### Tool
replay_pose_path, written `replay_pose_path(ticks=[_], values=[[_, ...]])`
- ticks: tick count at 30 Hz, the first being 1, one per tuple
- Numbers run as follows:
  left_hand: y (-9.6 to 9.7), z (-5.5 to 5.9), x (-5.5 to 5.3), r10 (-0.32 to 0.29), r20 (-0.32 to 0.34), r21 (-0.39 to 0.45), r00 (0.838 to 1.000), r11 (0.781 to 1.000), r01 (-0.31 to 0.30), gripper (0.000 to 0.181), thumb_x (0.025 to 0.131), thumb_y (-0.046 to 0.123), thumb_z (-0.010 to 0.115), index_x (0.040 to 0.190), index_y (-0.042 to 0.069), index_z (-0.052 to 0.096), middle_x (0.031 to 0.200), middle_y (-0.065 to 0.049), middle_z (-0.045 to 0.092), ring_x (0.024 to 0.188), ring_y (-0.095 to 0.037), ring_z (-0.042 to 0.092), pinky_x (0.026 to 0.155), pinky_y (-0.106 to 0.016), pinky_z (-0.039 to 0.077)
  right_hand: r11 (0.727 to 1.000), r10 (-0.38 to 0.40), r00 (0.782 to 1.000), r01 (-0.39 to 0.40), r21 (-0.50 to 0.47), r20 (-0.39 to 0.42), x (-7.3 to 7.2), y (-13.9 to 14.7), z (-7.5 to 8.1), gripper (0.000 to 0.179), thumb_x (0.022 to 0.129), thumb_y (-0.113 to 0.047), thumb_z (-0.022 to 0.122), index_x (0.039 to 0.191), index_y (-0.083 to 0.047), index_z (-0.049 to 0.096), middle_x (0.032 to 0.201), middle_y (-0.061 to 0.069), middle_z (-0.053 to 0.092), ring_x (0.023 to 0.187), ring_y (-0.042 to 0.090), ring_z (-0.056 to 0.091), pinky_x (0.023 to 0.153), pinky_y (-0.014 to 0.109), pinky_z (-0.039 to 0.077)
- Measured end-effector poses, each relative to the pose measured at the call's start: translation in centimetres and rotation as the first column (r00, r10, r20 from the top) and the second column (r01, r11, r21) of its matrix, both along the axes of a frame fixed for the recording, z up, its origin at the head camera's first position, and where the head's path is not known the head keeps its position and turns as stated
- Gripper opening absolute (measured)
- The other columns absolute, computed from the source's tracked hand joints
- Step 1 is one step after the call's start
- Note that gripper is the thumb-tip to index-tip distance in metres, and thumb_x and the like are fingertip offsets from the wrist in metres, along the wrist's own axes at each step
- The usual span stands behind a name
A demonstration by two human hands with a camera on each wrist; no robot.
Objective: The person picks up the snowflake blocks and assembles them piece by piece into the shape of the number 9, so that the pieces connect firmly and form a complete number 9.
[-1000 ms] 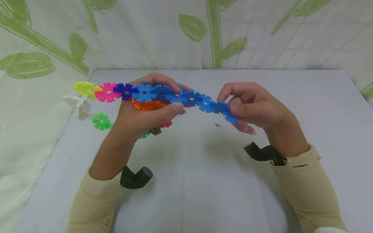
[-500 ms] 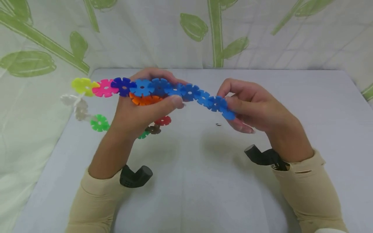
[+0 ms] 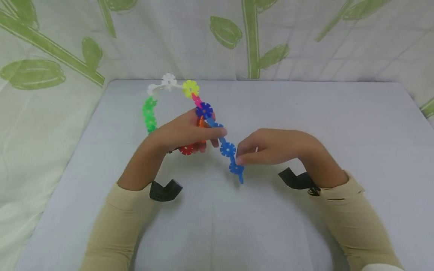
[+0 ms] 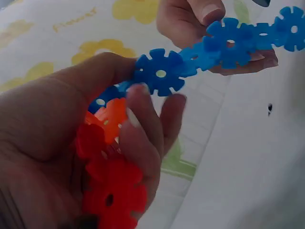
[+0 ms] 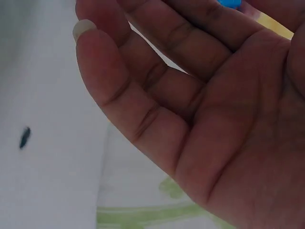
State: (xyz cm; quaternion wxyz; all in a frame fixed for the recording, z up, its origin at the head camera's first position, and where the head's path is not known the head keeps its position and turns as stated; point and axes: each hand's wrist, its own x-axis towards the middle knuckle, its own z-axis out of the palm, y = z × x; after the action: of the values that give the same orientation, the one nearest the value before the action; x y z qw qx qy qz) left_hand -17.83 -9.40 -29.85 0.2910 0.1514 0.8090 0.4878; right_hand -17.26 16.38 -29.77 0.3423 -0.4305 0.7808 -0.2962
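A chain of interlocking plastic snowflake discs [image 3: 228,149] hangs above the table, its colours running from white and green through yellow, pink and dark blue to a lighter blue tail. My left hand [image 3: 184,130] grips it at the upper blue discs, with orange and red discs [image 4: 116,193] lying against the palm in the left wrist view. Near the tail's lower end, my right hand [image 3: 274,146] pinches a blue disc between thumb and fingertips. The right wrist view shows mostly the palm and fingers, with only a sliver of blue disc [image 5: 231,3] at the top.
A white-covered table [image 3: 264,226] lies under both hands. Behind it hangs a pale curtain [image 3: 169,41] with green leaf patterns. A small dark speck [image 4: 270,109] sits on the tabletop. Each wrist carries a black camera mount [image 3: 166,191].
Both hands have turned and the chain has swung round: its blue tail now slopes down toward the person, and the white and yellow discs have moved to the back. My right hand came lower and leftward.
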Motion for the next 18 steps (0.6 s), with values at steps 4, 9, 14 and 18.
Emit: replay_pose_path(ticks=[4,9,14,18], values=[[1.6,-1.5,0.0,-0.020,-0.062,-0.203,0.998,0.979,0.007,0.067,0.087,0.049,0.075,0.130,0.009,0.043,0.089,-0.009,0.071,0.072,-0.031,0.067,0.061,-0.038,0.053,0.991,0.047,0.999,-0.049,0.124,0.019,0.5,-1.1,-0.5,0.024,0.103,-0.032,0.059,0.094,-0.015,0.072,0.072,-0.009,0.053,0.069,0.007,0.052,0.065,0.028,0.046],[4.4,-4.2,0.1,-0.101,-0.237,-0.382,0.966,0.924,0.003,0.056,0.089,0.047,0.073,0.121,0.009,0.047,0.085,-0.008,0.057,0.074,-0.021,0.057,0.063,-0.033,0.046,0.975,0.032,0.999,-0.029,0.221,-0.009,0.7,-0.8,-0.4,0.037,0.102,-0.033,0.059,0.069,-0.015,0.056,0.060,-0.010,0.035,0.055,0.005,0.034,0.054,0.027,0.031],[7.2,-6.6,0.6,-0.201,-0.418,-0.335,0.886,0.941,0.055,0.064,0.093,0.038,0.072,0.142,0.006,0.046,0.120,-0.009,0.063,0.108,-0.022,0.061,0.093,-0.034,0.049,0.975,-0.041,0.999,0.042,0.216,-0.012,0.4,0.7,0.5,0.037,0.102,-0.032,0.058,0.069,-0.015,0.055,0.061,-0.009,0.040,0.056,0.007,0.037,0.058,0.029,0.036],[8.2,-7.3,0.8,-0.161,-0.520,-0.196,0.839,0.978,0.067,0.055,0.094,0.024,0.072,0.142,0.005,0.051,0.137,-0.009,0.056,0.122,-0.021,0.055,0.104,-0.029,0.043,0.973,-0.106,0.993,0.113,0.202,-0.041,0.2,2.0,1.4,0.032,0.102,-0.033,0.057,0.079,-0.013,0.064,0.069,-0.005,0.052,0.064,0.011,0.049,0.063,0.033,0.043]])
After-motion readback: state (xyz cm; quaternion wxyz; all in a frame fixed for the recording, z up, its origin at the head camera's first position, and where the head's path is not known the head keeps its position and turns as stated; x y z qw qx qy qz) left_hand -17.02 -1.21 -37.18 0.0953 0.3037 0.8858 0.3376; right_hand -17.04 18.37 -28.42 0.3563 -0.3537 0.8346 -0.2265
